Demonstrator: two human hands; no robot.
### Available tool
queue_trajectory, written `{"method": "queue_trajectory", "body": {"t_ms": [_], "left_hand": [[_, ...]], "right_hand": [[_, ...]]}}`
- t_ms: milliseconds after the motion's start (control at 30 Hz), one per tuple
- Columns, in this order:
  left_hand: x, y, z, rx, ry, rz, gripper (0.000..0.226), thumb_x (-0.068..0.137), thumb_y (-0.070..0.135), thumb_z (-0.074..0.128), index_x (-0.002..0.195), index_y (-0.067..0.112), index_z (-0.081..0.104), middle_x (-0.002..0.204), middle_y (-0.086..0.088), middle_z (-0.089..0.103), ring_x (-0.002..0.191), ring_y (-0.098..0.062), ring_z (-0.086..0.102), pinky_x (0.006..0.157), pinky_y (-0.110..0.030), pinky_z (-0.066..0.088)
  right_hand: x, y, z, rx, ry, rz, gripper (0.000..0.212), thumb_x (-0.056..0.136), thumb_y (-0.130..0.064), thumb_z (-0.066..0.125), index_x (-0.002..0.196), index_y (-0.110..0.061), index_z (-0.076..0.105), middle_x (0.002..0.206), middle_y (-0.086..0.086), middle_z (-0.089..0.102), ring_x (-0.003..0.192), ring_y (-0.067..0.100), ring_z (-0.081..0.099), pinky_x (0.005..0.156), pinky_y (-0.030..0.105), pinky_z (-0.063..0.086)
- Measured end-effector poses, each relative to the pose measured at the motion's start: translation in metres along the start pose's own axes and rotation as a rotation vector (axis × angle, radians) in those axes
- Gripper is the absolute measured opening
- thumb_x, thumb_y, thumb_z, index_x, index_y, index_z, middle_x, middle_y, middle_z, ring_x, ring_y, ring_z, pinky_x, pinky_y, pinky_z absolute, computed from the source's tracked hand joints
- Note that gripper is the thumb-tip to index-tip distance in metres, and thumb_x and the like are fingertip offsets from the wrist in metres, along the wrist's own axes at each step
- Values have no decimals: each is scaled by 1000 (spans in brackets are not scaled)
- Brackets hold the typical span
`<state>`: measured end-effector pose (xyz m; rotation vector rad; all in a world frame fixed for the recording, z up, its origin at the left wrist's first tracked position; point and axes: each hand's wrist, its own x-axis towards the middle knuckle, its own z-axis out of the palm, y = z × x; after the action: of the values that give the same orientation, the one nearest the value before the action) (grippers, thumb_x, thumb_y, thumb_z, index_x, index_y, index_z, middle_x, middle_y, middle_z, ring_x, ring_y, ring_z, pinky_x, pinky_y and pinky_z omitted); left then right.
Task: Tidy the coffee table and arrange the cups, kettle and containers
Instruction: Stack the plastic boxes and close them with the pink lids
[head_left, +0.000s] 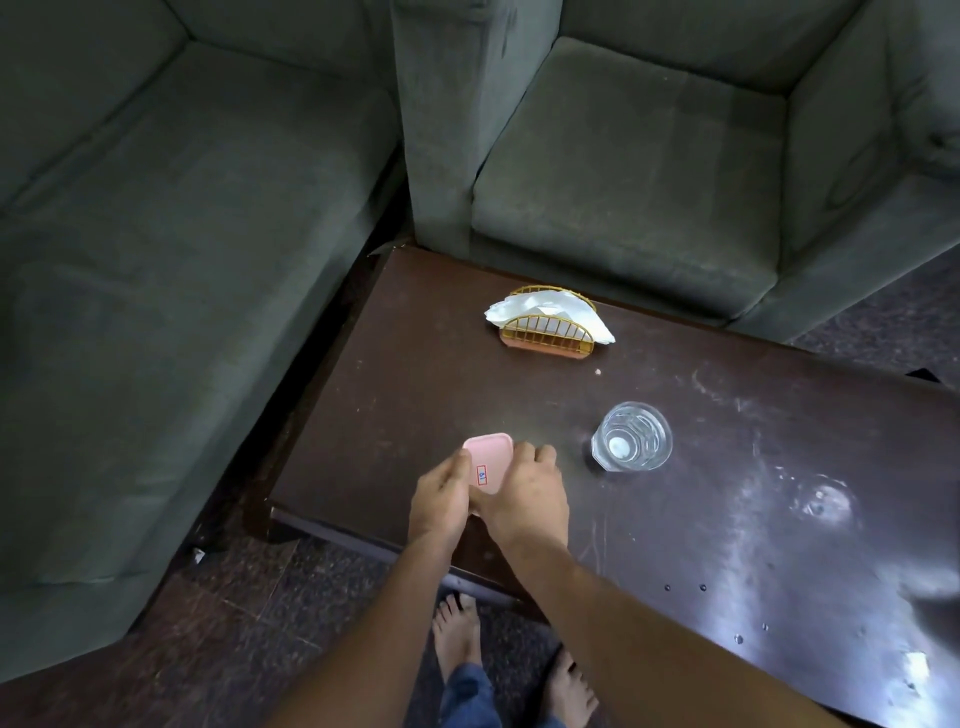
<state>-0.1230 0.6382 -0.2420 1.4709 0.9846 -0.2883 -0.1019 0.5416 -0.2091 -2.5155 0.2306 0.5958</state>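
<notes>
Small pink rounded-rectangle plastic container (488, 457) held over near-left corner of dark brown wooden surface (415, 384), grasped by left hand (440, 499) and right hand (527, 496), both grips closed round it. Clear glass tumbler (631, 436) stood near, to right.

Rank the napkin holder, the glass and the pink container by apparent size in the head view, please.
1. napkin holder
2. glass
3. pink container, unsure against the glass: the left hand and right hand cover part of it.

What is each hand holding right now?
Left hand: grips the pink rectangular plastic container.
Right hand: grips the same container.
</notes>
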Motion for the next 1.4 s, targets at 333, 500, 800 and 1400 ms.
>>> {"method": "queue_trajectory", "body": {"t_ms": [333, 500, 800, 1400], "left_hand": [[4, -1, 3, 110, 60, 41, 35, 102, 39, 55, 79, 25, 78, 81, 4, 78, 86, -21, 75, 86, -45, 60], [-6, 15, 12, 244, 137, 131, 35, 103, 43, 50, 105, 21, 77, 95, -1, 78, 93, -24, 72, 87, -39, 56], [-41, 136, 71, 287, 211, 480, 40, 104, 44, 42, 124, 24, 71, 119, -12, 74, 112, -39, 65, 92, -42, 51], [-295, 131, 527, 162, -685, 415, 21, 98, 14, 50, 95, 12, 70, 89, -1, 73, 79, -15, 61, 63, -26, 47]], "right_hand": [[-1, 17, 21, 363, -145, 87, 52, 106, -44, 36, 150, -17, 45, 141, 7, 44, 135, 24, 39, 116, 33, 29], [8, 16, 16, 523, -125, 150, 39, 109, -40, 40, 131, -17, 63, 128, 6, 52, 118, 16, 50, 109, 26, 34], [46, -12, -110, 898, 88, -106, 21, 103, -18, 60, 112, -9, 78, 94, -3, 79, 86, 4, 71, 80, 24, 58], [-5, 393, -523, 832, 135, 342, 7, 96, -20, 71, 93, -13, 72, 82, 1, 74, 74, 12, 70, 65, 23, 57]]}}
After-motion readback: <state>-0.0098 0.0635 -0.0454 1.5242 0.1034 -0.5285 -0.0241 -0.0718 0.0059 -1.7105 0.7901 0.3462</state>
